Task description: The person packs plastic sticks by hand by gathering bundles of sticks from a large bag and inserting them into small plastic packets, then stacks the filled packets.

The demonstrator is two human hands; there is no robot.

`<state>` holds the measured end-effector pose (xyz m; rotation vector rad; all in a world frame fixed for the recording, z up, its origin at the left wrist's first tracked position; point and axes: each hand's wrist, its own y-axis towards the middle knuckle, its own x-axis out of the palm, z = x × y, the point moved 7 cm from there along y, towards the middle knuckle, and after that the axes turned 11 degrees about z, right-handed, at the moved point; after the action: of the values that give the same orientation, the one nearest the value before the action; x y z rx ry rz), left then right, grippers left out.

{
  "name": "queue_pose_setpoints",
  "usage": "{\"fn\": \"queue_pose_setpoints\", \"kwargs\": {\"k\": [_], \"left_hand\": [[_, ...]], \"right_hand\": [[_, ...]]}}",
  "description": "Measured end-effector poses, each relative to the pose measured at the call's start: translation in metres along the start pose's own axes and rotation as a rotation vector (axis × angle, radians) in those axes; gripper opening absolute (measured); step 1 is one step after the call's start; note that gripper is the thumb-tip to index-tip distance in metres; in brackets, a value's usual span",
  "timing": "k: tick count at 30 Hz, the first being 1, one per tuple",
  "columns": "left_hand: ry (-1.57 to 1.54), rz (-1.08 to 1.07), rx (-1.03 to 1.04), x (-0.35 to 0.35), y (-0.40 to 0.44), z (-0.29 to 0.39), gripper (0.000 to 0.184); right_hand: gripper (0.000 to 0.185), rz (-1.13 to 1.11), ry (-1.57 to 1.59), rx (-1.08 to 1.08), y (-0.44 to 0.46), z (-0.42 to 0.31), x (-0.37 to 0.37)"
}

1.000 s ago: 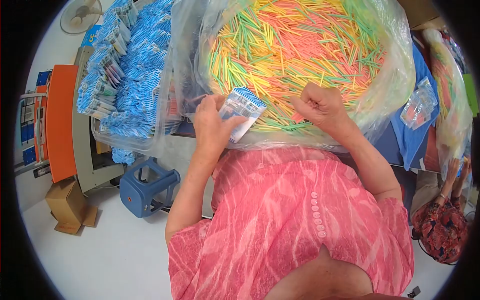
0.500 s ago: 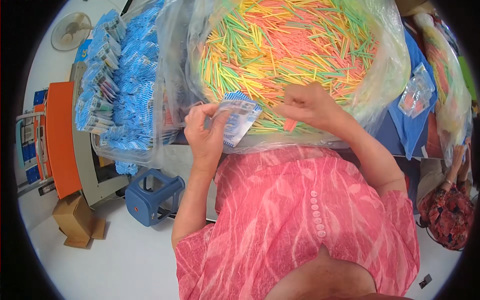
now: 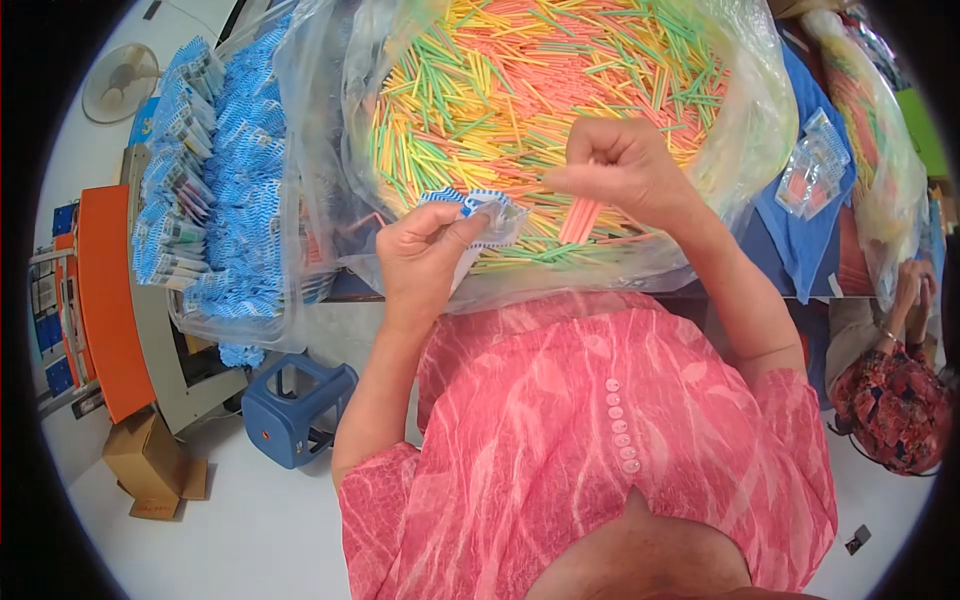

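My left hand (image 3: 425, 255) pinches a small blue-and-white plastic packet (image 3: 492, 222) over the near left rim of a big clear bag. The packet is crumpled, with its mouth toward the right. In my right hand (image 3: 625, 172), fingers curled, is a small bunch of pink sticks (image 3: 580, 220) that hang down from the fist, a short way to the right of the packet. Below both hands lies a heap of short pink, yellow and green sticks (image 3: 540, 90) inside the clear plastic bag (image 3: 745, 170).
On the left stands a clear bin (image 3: 295, 250) full of filled blue packets (image 3: 245, 180). A blue cloth (image 3: 790, 225) with a clear packet (image 3: 815, 175) lies on the right, near another bag of sticks (image 3: 870, 130). A blue stool (image 3: 295, 410) is below; another person (image 3: 895, 405) sits at far right.
The packet has folded over in my left hand and its opening has turned right. My right hand has risen slightly, and more of the pink sticks shows below it. The view has shifted a little.
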<state>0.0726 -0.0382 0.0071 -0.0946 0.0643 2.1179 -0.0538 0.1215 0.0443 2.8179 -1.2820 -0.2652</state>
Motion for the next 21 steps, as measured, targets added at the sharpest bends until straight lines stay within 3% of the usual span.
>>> {"fn": "queue_pose_setpoints", "kwargs": {"k": [2,6,10,15,19,21], "left_hand": [[-0.19,-0.053,-0.128,0.008,0.002,-0.007,0.009],[-0.091,-0.19,0.003,0.03,0.009,0.004,0.009],[-0.18,-0.301,-0.041,0.045,0.006,0.014,0.012],[-0.102,-0.331,-0.064,0.049,0.006,0.009,0.013],[-0.09,-0.347,-0.175,0.054,0.005,0.005,0.013],[-0.167,-0.279,-0.209,0.056,0.005,0.002,0.014]], "right_hand": [[0.032,0.042,0.056,0.069,0.006,-0.015,-0.008],[0.032,0.04,0.094,0.1,0.014,-0.018,-0.003],[0.032,0.027,0.05,0.056,0.02,-0.009,-0.007],[0.032,0.068,-0.236,-0.108,0.016,-0.027,-0.009],[0.023,-0.085,-0.266,-0.136,0.007,-0.034,0.006],[0.019,-0.034,-0.259,-0.15,0.008,-0.032,-0.004]]}}
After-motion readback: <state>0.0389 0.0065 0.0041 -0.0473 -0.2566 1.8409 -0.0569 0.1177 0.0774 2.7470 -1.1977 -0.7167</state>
